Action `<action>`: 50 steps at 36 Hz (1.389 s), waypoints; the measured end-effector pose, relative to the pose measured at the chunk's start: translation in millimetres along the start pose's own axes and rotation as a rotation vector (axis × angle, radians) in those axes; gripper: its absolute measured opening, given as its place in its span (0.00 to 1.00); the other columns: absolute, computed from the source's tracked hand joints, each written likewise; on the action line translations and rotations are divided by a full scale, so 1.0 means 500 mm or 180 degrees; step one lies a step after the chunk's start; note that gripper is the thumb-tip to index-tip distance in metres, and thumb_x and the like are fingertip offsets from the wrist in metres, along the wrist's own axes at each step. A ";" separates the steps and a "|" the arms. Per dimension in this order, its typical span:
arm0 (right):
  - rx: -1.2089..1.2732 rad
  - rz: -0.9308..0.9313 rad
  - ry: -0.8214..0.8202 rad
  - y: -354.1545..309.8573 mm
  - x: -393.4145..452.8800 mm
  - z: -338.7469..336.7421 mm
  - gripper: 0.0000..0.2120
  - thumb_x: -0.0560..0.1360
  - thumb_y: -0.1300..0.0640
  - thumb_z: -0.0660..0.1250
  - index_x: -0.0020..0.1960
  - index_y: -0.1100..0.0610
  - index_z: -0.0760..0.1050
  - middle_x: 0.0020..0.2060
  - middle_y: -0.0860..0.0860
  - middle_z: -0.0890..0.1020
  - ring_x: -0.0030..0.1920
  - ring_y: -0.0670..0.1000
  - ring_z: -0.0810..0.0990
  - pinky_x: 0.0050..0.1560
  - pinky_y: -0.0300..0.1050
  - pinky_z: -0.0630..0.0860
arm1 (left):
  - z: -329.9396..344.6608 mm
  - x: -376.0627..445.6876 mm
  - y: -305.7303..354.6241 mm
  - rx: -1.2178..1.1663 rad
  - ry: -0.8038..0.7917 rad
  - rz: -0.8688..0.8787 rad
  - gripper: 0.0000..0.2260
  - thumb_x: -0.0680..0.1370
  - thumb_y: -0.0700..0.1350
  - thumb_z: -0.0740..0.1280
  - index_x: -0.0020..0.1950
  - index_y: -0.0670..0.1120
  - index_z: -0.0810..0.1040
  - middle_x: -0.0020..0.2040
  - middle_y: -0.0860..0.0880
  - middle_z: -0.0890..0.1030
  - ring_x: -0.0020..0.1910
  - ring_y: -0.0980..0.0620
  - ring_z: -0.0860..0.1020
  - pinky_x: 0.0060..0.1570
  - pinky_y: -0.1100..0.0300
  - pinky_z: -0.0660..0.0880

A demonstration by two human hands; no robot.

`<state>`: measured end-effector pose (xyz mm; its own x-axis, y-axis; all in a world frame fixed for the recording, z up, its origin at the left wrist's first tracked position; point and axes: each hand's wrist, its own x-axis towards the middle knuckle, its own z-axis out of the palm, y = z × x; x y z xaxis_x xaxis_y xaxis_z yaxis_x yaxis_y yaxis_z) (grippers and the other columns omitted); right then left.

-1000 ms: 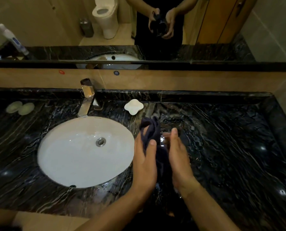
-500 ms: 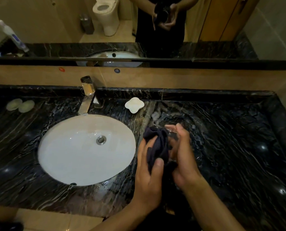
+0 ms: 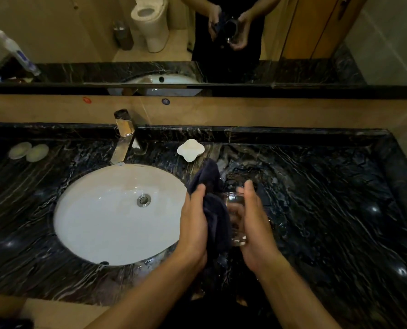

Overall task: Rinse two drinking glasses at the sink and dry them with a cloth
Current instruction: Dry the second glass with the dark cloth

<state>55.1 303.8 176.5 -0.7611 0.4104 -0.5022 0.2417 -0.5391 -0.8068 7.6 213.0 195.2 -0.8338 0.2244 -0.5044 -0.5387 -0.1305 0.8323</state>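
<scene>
Hands hold glass, cloth, labels unreadable

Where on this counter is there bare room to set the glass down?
Widest free patch: counter right of the right hand. Crowded: round the faucet, white dish and two round soaps; left hand holds the cloth.

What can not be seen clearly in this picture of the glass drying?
- Second glass: none clearly visible in the head view.
- Left side of the glass: covered by the dark cloth.
- Right hand fingers: behind the glass.
- Bottle label in the mirror: too small to read.
</scene>
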 end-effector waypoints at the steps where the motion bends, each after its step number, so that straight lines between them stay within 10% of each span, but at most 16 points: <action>1: -0.0023 -0.0038 0.0243 0.002 0.002 0.006 0.28 0.74 0.30 0.60 0.61 0.52 0.74 0.45 0.54 0.88 0.44 0.53 0.87 0.48 0.55 0.84 | 0.001 0.000 -0.007 0.0153 0.0114 0.0239 0.17 0.79 0.58 0.62 0.64 0.53 0.78 0.57 0.47 0.84 0.58 0.47 0.82 0.65 0.42 0.74; 8: -0.0783 -0.0438 0.0830 0.037 -0.009 0.024 0.33 0.69 0.20 0.51 0.52 0.42 0.82 0.57 0.46 0.83 0.59 0.49 0.82 0.62 0.55 0.78 | 0.015 -0.030 -0.032 0.0927 0.0252 0.1249 0.14 0.85 0.47 0.57 0.63 0.67 0.68 0.60 0.68 0.75 0.58 0.75 0.73 0.52 0.81 0.67; 15: -0.0368 -0.0372 0.0129 0.030 -0.012 0.019 0.36 0.63 0.32 0.75 0.63 0.52 0.74 0.54 0.52 0.85 0.56 0.52 0.84 0.61 0.57 0.79 | 0.001 -0.031 -0.037 0.1286 0.0074 0.1520 0.15 0.81 0.55 0.58 0.62 0.75 0.68 0.61 0.68 0.76 0.63 0.67 0.74 0.59 0.72 0.70; 20: 0.0228 -0.0239 -0.0256 -0.003 -0.001 0.008 0.31 0.74 0.36 0.66 0.66 0.58 0.76 0.59 0.60 0.83 0.60 0.60 0.82 0.60 0.57 0.77 | -0.010 -0.048 -0.040 0.1722 -0.0157 0.2003 0.20 0.80 0.55 0.57 0.72 0.64 0.65 0.72 0.54 0.71 0.73 0.55 0.69 0.69 0.55 0.69; 25: 0.0464 -0.0142 -0.0325 -0.032 0.011 -0.013 0.21 0.74 0.38 0.58 0.53 0.52 0.79 0.43 0.50 0.85 0.38 0.48 0.83 0.37 0.44 0.75 | -0.032 -0.061 -0.080 0.1683 -0.0274 0.1839 0.22 0.79 0.59 0.58 0.73 0.66 0.65 0.76 0.48 0.68 0.75 0.48 0.66 0.69 0.38 0.68; 33: 0.0254 0.0128 -0.0542 -0.014 0.002 -0.022 0.17 0.82 0.48 0.51 0.58 0.54 0.75 0.35 0.54 0.84 0.35 0.52 0.84 0.32 0.44 0.77 | -0.013 -0.063 -0.079 0.0569 0.0080 0.0916 0.20 0.71 0.61 0.63 0.62 0.71 0.75 0.67 0.54 0.78 0.68 0.52 0.76 0.69 0.46 0.70; 37: 0.0037 0.0077 -0.0613 -0.013 -0.003 -0.021 0.18 0.75 0.42 0.56 0.54 0.50 0.79 0.43 0.61 0.79 0.41 0.57 0.80 0.40 0.48 0.71 | -0.006 -0.050 -0.051 0.0045 0.0099 0.0108 0.31 0.68 0.65 0.66 0.66 0.49 0.78 0.60 0.42 0.82 0.61 0.41 0.80 0.66 0.38 0.72; 41: 0.0012 0.0198 -0.0862 -0.014 -0.003 -0.031 0.21 0.71 0.42 0.57 0.57 0.51 0.76 0.45 0.56 0.79 0.39 0.50 0.80 0.32 0.42 0.72 | 0.000 -0.028 -0.023 -0.0575 -0.0220 -0.0589 0.18 0.78 0.55 0.63 0.52 0.42 0.85 0.47 0.41 0.84 0.42 0.42 0.83 0.44 0.50 0.77; 50: -0.0176 0.0208 0.0367 0.027 0.019 0.003 0.31 0.76 0.26 0.51 0.51 0.53 0.73 0.45 0.52 0.78 0.47 0.52 0.81 0.48 0.52 0.80 | 0.005 -0.007 -0.035 0.0761 0.0434 0.0471 0.21 0.79 0.62 0.59 0.68 0.53 0.75 0.60 0.49 0.81 0.60 0.50 0.78 0.63 0.49 0.74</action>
<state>50.2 299.1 161.1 -0.6693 0.4592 -0.5842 0.3238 -0.5274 -0.7855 20.3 216.6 183.1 -0.9183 0.0862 -0.3864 -0.3800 0.0824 0.9213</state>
